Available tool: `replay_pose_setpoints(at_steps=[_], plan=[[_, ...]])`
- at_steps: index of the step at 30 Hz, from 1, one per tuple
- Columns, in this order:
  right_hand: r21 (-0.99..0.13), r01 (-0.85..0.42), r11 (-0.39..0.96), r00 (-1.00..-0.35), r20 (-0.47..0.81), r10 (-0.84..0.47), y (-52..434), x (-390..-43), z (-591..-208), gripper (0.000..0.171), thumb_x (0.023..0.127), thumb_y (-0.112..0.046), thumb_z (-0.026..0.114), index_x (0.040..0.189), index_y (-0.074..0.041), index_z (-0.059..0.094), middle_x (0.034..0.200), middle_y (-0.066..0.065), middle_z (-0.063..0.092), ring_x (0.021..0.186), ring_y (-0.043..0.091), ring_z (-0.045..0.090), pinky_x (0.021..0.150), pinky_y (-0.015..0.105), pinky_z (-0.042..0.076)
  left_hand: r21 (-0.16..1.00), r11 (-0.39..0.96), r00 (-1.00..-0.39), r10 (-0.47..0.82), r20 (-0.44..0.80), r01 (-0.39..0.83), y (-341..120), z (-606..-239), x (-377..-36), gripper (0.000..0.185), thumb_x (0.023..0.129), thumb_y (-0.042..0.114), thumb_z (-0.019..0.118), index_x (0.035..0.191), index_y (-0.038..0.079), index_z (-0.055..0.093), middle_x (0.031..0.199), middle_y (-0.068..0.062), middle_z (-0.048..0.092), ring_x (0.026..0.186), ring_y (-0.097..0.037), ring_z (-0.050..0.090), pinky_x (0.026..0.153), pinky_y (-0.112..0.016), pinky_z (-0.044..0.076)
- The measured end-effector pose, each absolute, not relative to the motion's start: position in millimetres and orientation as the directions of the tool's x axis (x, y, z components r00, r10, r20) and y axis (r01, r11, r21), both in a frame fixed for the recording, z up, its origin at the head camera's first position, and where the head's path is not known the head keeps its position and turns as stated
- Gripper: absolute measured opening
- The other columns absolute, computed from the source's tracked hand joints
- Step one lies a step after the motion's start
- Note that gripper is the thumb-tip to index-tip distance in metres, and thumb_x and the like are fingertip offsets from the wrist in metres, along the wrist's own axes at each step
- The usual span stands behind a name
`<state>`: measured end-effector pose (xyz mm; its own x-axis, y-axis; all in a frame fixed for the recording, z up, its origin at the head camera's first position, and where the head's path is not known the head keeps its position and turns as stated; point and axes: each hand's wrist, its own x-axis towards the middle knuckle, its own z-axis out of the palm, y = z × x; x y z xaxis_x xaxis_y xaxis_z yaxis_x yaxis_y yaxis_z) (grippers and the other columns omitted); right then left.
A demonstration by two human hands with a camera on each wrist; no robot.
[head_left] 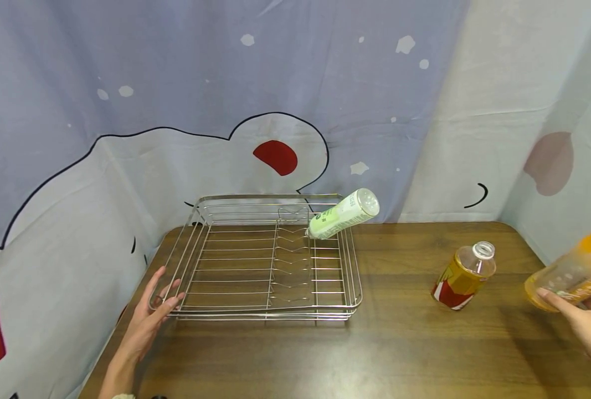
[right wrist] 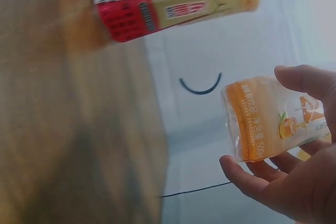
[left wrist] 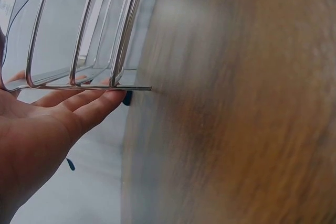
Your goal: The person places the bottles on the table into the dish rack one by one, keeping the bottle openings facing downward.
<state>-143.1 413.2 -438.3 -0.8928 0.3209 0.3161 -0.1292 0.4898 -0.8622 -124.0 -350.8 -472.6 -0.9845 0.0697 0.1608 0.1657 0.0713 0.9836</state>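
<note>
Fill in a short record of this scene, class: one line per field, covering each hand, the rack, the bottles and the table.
Left hand: fingers straight, touching the near left corner of the wire dish rack.
Right hand: holds an orange bottle above the table's right edge.
In rack: green and white bottle, tilted against the far right rim.
On table: red and yellow bottle, standing, cap off, right of the rack.
Surface: wooden table.
</note>
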Motion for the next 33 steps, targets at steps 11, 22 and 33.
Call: replay_pose_setpoints(at_steps=[11, 22, 33], plan=[[-0.839, -0.146, 0.524, -0.812, 0.404, 0.422, 393, -152, -399, 0.081, 0.082, 0.015, 0.068, 0.146, -0.02, 0.033, 0.123, -0.02, 0.043, 0.109, -0.007, 0.042, 0.096, 0.005, 0.031, 0.982, 0.048, -0.982, 0.065, 0.179, 0.182, -349, -470, -122, 0.071, 0.104, 0.001, 0.043, 0.16, 0.024, 0.006, 0.145, -0.013, 0.033, 0.119, -0.009, 0.058, 0.092, -0.017, 0.045], [-0.816, -0.174, 0.551, -0.817, 0.431, 0.382, 381, -154, -375, 0.061, 0.08, 0.007, 0.075, 0.108, -0.041, 0.049, 0.1, -0.027, 0.049, 0.093, -0.011, 0.044, 0.085, 0.002, 0.029, 0.983, 0.092, -0.986, 0.068, 0.153, 0.159, -351, -473, -125, 0.07, 0.105, 0.006, 0.044, 0.16, 0.026, 0.005, 0.149, -0.018, 0.031, 0.121, -0.009, 0.056, 0.091, -0.02, 0.045], [-0.741, -0.267, 0.616, -0.804, 0.524, 0.282, 362, -154, -349, 0.067, 0.071, 0.01, 0.08, 0.114, -0.037, 0.058, 0.105, -0.028, 0.052, 0.097, -0.009, 0.045, 0.084, 0.004, 0.037, 0.98, 0.096, -0.985, 0.05, 0.168, 0.172, -351, -471, -125, 0.071, 0.104, 0.003, 0.045, 0.16, 0.024, 0.007, 0.146, -0.005, 0.039, 0.12, -0.008, 0.057, 0.089, -0.023, 0.048]])
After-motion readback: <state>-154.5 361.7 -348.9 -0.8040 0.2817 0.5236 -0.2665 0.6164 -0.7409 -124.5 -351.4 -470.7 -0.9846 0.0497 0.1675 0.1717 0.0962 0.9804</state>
